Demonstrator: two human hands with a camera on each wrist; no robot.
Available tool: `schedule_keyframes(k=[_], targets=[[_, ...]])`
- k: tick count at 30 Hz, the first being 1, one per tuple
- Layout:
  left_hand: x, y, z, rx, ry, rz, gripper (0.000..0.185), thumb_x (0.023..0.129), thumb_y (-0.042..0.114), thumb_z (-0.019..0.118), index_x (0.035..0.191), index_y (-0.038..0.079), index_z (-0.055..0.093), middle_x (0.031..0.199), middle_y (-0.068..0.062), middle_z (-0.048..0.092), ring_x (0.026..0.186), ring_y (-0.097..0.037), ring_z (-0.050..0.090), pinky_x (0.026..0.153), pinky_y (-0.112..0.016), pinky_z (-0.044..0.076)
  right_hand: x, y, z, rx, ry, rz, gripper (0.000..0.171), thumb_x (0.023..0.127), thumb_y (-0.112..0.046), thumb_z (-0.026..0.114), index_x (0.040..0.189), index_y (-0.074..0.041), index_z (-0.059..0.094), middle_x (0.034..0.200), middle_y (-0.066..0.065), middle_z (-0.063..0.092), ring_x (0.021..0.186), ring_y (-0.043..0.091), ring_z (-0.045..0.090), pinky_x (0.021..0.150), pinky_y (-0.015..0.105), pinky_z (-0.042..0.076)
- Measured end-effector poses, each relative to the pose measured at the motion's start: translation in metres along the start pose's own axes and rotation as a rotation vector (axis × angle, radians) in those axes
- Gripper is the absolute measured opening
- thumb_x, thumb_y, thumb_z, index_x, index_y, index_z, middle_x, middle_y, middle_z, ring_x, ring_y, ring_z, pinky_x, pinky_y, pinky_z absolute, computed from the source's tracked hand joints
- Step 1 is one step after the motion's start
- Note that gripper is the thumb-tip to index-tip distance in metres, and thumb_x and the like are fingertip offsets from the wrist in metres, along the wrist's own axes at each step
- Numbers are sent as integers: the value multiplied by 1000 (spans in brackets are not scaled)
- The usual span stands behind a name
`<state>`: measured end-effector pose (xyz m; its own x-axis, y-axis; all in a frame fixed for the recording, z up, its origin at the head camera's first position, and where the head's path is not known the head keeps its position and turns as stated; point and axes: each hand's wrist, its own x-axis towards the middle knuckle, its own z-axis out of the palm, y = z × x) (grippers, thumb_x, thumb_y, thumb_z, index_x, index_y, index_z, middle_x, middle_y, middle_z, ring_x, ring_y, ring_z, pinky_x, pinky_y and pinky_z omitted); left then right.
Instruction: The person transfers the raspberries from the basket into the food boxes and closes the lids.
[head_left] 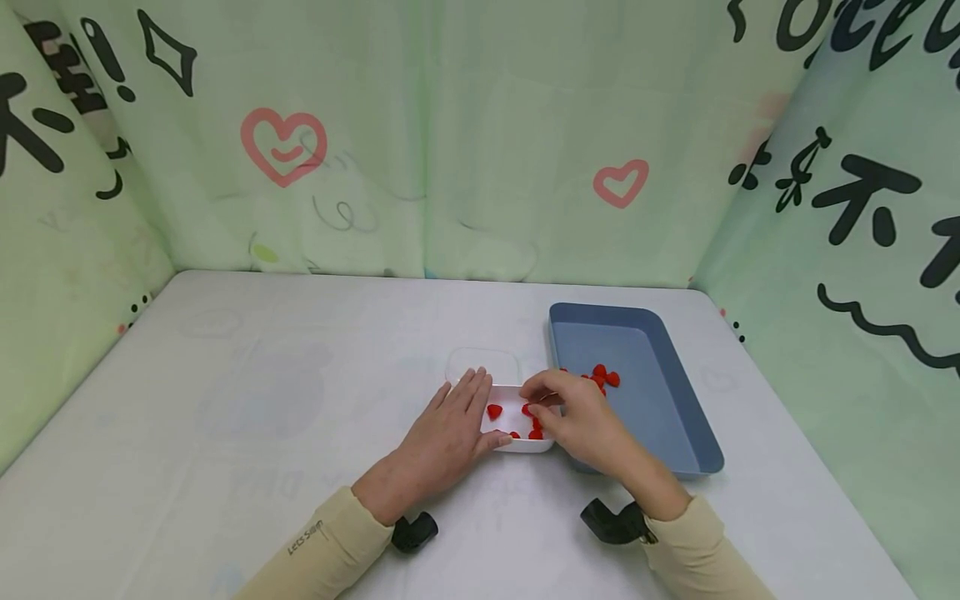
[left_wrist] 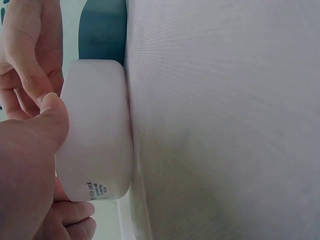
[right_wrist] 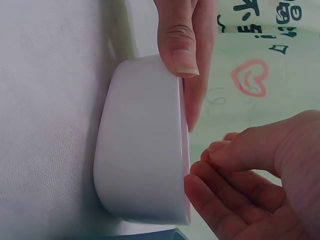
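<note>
A small white box (head_left: 543, 444) sits on the table with a few red pieces (head_left: 494, 411) inside. My left hand (head_left: 448, 433) lies against its left corner, fingers straight along the side and thumb (left_wrist: 50, 117) pressed on the near wall of the box (left_wrist: 97, 130). My right hand (head_left: 577, 417) hovers over the box's right side. Its fingers (right_wrist: 220, 175) are loosely curled beside the rim of the box (right_wrist: 145, 150). No red piece shows between them in the right wrist view. One red piece (head_left: 527, 409) lies just under the fingertips.
A blue tray (head_left: 675, 417) stands right of the box, touching it, with a few red pieces (head_left: 602, 377) at its near-left. A clear lid (head_left: 482, 364) lies just behind the box. Green printed curtains wall in the white table (head_left: 225, 400) on three sides.
</note>
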<state>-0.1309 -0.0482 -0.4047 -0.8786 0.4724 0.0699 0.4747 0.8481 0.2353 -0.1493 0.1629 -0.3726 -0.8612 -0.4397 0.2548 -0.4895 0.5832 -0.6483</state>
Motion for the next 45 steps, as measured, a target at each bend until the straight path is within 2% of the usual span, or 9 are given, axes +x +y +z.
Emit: schedule_keyframes(k=[10,20,23,28,31,40,45], targets=[[0,1,0,17,-7,-2,81,99,55,48,156,2,26,163,-12,29,152,-28,25,122,-49,26,3,8,-11,-30,70,-17,22,84,5,72,105,-2,69,101,13,72,88,20,67,79,33,61],[1,1,-2,-8,-23,-18,82,99,56,47,156,3,24,163,-12,28,153,-27,24,123,-49,24,4,29,-29,-8,123,116,17,90,3,65,106,-1,68,101,15,70,88,25,65,75,21,56],[1,1,-1,-6,-24,-20,81,99,56,48,156,3,25,163,-12,29,153,-27,24,123,-49,25,4,35,-34,-38,128,148,17,91,3,64,108,0,68,102,15,70,90,26,65,77,24,56],[1,1,-1,-10,-27,-23,81,98,55,49,156,3,26,162,-11,30,152,-28,24,123,-49,25,2,41,-45,-98,139,180,18,92,1,64,109,2,67,106,17,71,96,28,65,86,42,58],[2,2,0,-15,-30,-26,81,98,55,49,156,4,25,163,-11,29,153,-27,24,123,-49,24,0,45,-53,-116,155,196,17,93,-1,63,110,2,68,106,18,71,97,30,66,87,50,57],[2,2,0,-8,-24,-28,81,98,54,50,156,3,25,162,-11,30,152,-27,25,123,-49,25,-4,63,-66,-188,188,245,17,94,-2,61,109,3,67,107,20,71,98,34,65,87,52,55],[2,1,0,-4,-23,-25,81,98,54,50,156,3,25,162,-12,30,152,-28,25,123,-49,25,-4,70,-67,-211,171,283,16,93,-3,63,108,2,68,105,21,71,98,36,65,81,46,53]])
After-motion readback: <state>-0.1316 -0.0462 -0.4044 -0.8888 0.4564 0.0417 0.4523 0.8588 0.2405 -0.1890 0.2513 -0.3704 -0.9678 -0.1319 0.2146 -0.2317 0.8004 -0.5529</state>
